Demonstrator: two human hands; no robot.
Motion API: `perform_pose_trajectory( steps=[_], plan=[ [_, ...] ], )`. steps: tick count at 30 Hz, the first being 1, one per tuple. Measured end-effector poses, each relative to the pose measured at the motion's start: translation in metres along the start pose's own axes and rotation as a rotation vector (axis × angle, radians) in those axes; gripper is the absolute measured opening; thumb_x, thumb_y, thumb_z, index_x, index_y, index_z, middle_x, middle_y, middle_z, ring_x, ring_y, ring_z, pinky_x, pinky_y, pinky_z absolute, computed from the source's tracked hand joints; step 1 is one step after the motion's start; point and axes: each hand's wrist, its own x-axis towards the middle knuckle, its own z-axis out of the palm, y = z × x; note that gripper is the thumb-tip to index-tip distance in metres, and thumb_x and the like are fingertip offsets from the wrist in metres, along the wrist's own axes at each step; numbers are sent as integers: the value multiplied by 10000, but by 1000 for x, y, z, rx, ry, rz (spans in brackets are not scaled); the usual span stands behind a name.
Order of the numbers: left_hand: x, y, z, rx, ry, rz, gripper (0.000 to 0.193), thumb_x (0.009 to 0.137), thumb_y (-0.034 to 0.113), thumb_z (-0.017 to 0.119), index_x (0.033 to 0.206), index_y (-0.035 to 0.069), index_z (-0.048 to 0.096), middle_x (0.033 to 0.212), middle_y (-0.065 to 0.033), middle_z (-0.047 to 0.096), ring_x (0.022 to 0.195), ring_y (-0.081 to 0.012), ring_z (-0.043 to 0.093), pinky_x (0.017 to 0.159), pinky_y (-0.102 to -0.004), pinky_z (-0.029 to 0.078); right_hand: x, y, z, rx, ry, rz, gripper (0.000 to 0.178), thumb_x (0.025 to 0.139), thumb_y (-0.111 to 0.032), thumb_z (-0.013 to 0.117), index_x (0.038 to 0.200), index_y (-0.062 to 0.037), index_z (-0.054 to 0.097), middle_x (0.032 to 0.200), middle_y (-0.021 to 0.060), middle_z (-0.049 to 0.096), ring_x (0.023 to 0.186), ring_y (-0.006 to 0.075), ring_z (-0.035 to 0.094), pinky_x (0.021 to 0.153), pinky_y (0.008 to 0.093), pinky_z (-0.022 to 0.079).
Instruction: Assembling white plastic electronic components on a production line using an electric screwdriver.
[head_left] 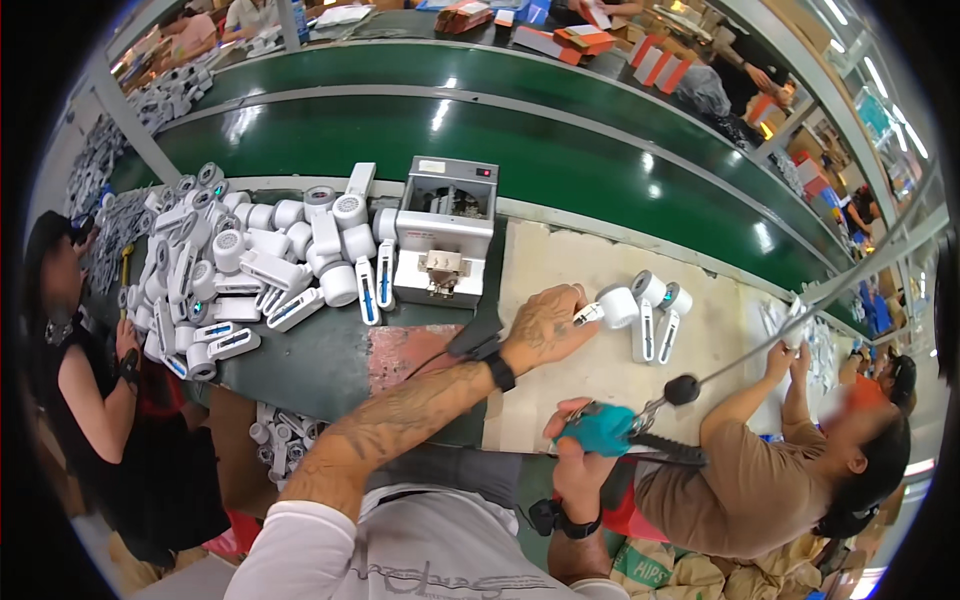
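Note:
My left hand [548, 326] is closed around the handle of a white hair dryer [618, 307], whose round head points right over the beige work mat [540, 400]. Just right of it, two more white hair dryers [655, 310] lie side by side, their handles toward me and open along a dark inner strip. Nearer my body, my right hand [578, 465] grips a teal power screwdriver [598, 430]. It hangs from a cable with a black ball stop [682, 389], and a black coiled cord [670, 448] runs off it. The screwdriver's tip is hard to make out.
A grey-white bench machine [445, 235] stands left of the mat. Beyond it, a large pile of white hair dryers [260, 250] covers the left bench. A green conveyor belt [560, 150] crosses behind. Co-workers sit close at right [770, 460] and stand at left [90, 390].

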Motion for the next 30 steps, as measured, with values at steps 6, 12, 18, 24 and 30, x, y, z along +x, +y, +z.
perform_pose_trajectory(
  steps=[6, 12, 18, 24, 30],
  plan=[
    [-77, 12, -104, 27, -6, 42, 252, 824, 220, 709, 993, 66, 605, 910, -133, 625, 911, -349, 627, 773, -446, 508, 39, 6, 17, 56, -30, -21, 338, 901, -171, 661, 1149, 36, 564, 886, 75, 638, 838, 160, 613, 772, 294, 485],
    [-127, -36, -137, 151, 4, 127, 289, 844, 261, 718, 1048, 67, 649, 1101, -118, 622, 1085, -325, 587, 898, -464, 483, 59, 4, 61, 222, -83, -101, 649, 918, -560, 607, 1135, 43, 504, 748, 62, 518, 674, 185, 534, 630, 306, 443],
    [-132, -42, -161, 238, -43, 65, 340, 878, 341, 661, 1094, 79, 659, 1033, -88, 584, 1046, -287, 540, 918, -416, 427, 101, -6, 129, 313, -140, -221, 717, 853, -664, 617, 1073, 7, 494, 688, 51, 482, 584, 165, 484, 550, 292, 407],
    [-135, -46, -168, 297, -57, 162, 375, 877, 364, 651, 1153, 111, 640, 1065, -69, 560, 1037, -262, 514, 906, -401, 415, 155, 19, 169, 293, -152, -297, 628, 859, -536, 706, 1070, 33, 542, 721, 53, 540, 631, 158, 544, 584, 285, 447],
    [-143, -54, -166, 287, 20, 159, 374, 893, 352, 634, 1182, 115, 626, 1074, -68, 570, 1049, -259, 510, 927, -400, 408, 167, 43, 184, 255, -186, -283, 431, 930, -384, 683, 1008, 20, 553, 715, 54, 557, 633, 160, 554, 579, 280, 456]
  ],
)
